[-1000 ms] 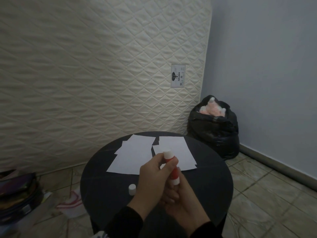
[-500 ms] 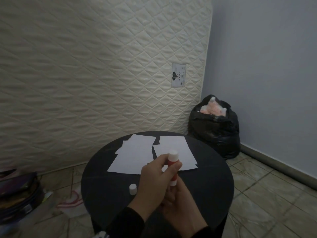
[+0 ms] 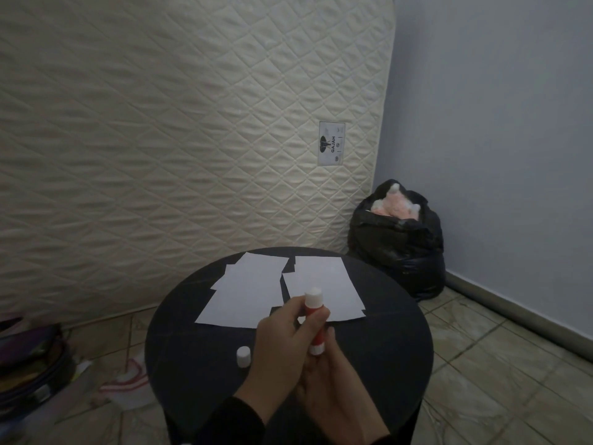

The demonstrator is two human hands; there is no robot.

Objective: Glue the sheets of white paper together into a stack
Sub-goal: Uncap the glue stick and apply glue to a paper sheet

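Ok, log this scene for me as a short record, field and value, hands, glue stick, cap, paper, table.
left hand: grips the glue stick body
right hand: holds the stick's lower end
glue stick: red, upright, uncapped, white glue showing at top
cap: white, standing on the table, left of the hands
paper: white sheets in two loose piles, side by side
table: round, black

I'm seeing two bare hands, the left hand [image 3: 282,345] and the right hand [image 3: 333,390], no gloves, no rings or watch that I can make out; both arms wear long dark sleeves, black it looks, plain cloth reaching down to the wrists
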